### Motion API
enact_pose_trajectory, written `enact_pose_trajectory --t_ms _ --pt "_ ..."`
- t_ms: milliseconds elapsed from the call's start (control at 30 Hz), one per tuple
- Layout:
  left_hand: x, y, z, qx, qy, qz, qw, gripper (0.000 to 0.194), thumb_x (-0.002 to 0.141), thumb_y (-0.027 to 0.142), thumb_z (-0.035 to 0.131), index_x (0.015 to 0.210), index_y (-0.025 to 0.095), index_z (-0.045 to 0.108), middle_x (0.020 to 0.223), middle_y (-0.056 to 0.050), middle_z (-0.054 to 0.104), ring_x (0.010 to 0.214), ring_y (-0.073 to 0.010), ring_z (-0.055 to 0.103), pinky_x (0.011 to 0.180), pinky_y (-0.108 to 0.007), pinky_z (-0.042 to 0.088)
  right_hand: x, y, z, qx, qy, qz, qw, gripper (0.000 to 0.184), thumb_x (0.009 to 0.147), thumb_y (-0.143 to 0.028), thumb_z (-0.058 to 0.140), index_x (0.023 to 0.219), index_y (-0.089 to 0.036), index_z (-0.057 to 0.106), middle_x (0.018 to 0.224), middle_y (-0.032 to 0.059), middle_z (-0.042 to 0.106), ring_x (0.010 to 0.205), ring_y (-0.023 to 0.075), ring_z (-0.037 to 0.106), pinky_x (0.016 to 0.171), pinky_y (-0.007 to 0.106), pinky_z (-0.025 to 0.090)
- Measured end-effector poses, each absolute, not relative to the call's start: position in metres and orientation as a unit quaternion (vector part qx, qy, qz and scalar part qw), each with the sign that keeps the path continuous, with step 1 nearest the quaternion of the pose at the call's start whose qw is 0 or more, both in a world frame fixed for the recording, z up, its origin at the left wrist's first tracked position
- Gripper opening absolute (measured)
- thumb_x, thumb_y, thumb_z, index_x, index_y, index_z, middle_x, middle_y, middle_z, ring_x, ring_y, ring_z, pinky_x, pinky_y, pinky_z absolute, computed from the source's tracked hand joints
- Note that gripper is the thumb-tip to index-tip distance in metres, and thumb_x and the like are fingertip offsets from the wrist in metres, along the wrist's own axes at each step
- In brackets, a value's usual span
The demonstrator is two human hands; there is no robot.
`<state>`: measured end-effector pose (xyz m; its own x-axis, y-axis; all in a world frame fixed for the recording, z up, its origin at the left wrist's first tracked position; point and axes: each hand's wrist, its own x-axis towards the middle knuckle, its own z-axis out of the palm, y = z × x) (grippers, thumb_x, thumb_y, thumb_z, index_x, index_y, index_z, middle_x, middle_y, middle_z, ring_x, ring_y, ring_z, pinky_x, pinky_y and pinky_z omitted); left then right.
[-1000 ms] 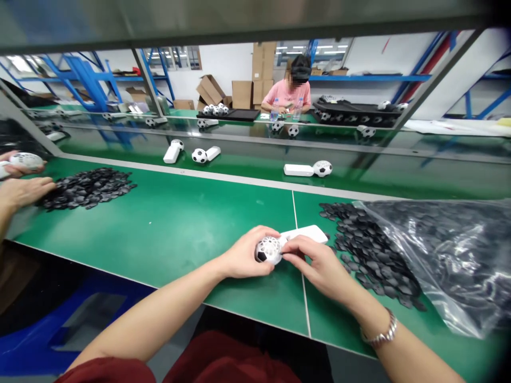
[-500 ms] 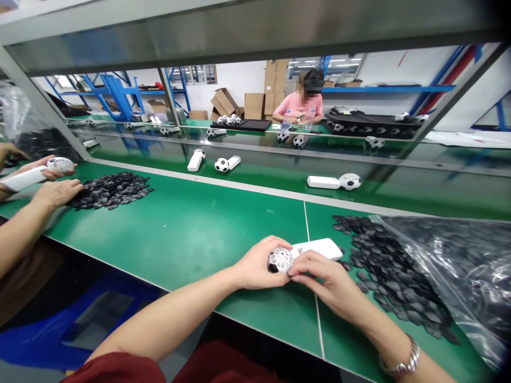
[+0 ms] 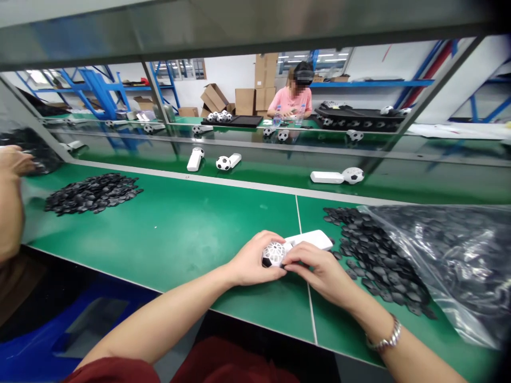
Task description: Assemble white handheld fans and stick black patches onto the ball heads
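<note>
A white handheld fan with a football-patterned round head (image 3: 274,254) lies low over the green table, its handle (image 3: 312,241) pointing right. My left hand (image 3: 255,261) is closed round the head, thumb below and fingers above. At the head's lower right edge, my right hand (image 3: 313,268) pinches a small dark piece against the ball, mostly hidden by the fingertips. White spokes show on the head's top, with a black patch at its left side. Beside my right hand spreads a pile of flat black pieces (image 3: 373,255).
A clear plastic bag (image 3: 459,255) of black pieces lies at the right. Another black pile (image 3: 93,192) sits left, near a co-worker's arm (image 3: 10,202). Beyond the metal rail (image 3: 239,185), several fans (image 3: 337,176) lie on a green strip. A person (image 3: 293,96) sits across.
The view has turned slightly right. My hands keep the same hold on the fan. At left, the co-worker's hand has left the black pile, and their fan is out of sight.
</note>
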<state>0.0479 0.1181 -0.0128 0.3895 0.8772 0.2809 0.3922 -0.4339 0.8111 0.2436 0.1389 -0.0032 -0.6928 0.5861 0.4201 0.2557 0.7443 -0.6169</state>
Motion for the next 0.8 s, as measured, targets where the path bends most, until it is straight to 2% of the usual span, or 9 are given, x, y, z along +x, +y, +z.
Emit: enact_pose_trajectory --t_ms 233,667,800 --pt "0.049 0.1171 -0.0076 0.765 0.428 0.351 0.328 0.046 0.066 0.018 0.066 0.11 0.02 0.05 0.114 -0.008 0.052 0.108 -0.0229 0.05 0.097 -0.041 0.039 0.2415 0.1386 -0.001 -0.241 -0.874 0.275 0.321 0.008 0.088 -0.018 0.054 0.086 -0.019 0.062 0.082 0.0034 0.062 0.08 0.0167 0.055 0.071 0.03 0.045" --pt "0.0489 0.1196 -0.0085 0.778 0.407 0.358 0.318 0.044 0.068 0.025 0.067 0.108 0.02 0.05 0.111 -0.008 0.053 0.107 -0.0223 0.051 0.095 -0.039 0.04 0.2419 0.1398 -0.0015 -0.253 -0.868 0.287 0.316 0.007 0.087 -0.017 0.054 0.084 -0.019 0.06 0.08 0.0025 0.061 0.077 0.0163 0.055 0.071 0.03 0.043" --pt "0.0507 0.1199 -0.0095 0.773 0.415 0.367 0.311 0.041 0.068 0.022 0.065 0.106 0.02 0.051 0.108 -0.007 0.054 0.105 -0.0217 0.051 0.095 -0.039 0.04 0.2416 0.1398 -0.0028 -0.271 -0.861 0.277 0.329 0.006 0.086 -0.018 0.057 0.08 -0.019 0.059 0.077 0.0015 0.06 0.075 0.0159 0.054 0.07 0.029 0.043"
